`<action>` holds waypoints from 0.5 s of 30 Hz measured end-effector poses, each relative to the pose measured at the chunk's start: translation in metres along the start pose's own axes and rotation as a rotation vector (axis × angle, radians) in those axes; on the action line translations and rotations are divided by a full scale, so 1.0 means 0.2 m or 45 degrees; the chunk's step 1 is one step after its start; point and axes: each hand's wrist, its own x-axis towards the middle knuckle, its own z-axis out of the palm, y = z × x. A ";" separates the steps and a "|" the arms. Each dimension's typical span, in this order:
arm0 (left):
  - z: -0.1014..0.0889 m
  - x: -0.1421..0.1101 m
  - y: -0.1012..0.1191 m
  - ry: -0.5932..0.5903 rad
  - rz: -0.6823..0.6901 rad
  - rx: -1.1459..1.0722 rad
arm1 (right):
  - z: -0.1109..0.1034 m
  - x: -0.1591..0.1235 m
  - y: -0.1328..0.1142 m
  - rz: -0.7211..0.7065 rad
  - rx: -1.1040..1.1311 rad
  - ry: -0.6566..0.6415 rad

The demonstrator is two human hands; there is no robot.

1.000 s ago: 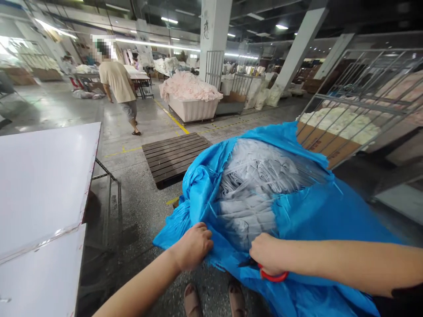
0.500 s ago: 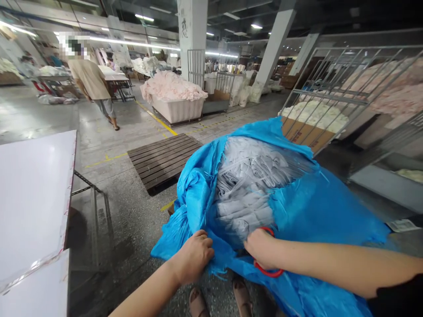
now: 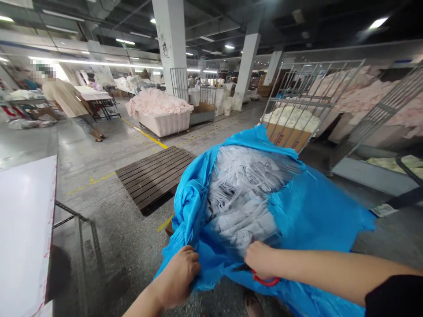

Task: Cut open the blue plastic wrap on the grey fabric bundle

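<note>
A large blue woven sack (image 3: 317, 207) lies torn open in front of me, its cut edges frayed. Folded light grey cloth pieces (image 3: 244, 176), bundled in clear plastic, show through the opening. My left hand (image 3: 180, 275) is closed on the near left edge of the sack. My right hand (image 3: 261, 259) is closed around red-handled scissors (image 3: 269, 281) at the near side of the opening; their blades are hidden. It also lies against the sack's edge.
A slatted wooden pallet (image 3: 153, 176) lies beyond the sack. A white-topped table (image 3: 23, 237) stands at left. Carts of pink cloth (image 3: 158, 105) and metal cage trolleys (image 3: 297, 105) stand behind. A person (image 3: 68, 99) is at far left.
My view has turned slightly right and tilted up. My left hand, still gripping the sack edge, has pulled it a little to the left. The person at left has walked on.
</note>
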 end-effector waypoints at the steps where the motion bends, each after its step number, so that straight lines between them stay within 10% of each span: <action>1: -0.01 -0.02 -0.02 0.011 -0.017 -0.012 | 0.02 0.01 -0.03 -0.049 -0.005 -0.029; 4: 0.05 -0.08 -0.16 0.031 -0.100 -0.064 | 0.07 0.04 -0.13 -0.101 0.034 -0.052; 11: 0.51 0.09 -0.58 0.156 -0.639 -0.239 | 0.06 -0.12 -0.06 0.262 0.546 0.099; 15: 0.36 0.24 -0.56 0.346 -0.696 -0.239 | 0.16 -0.13 0.06 0.442 1.367 0.531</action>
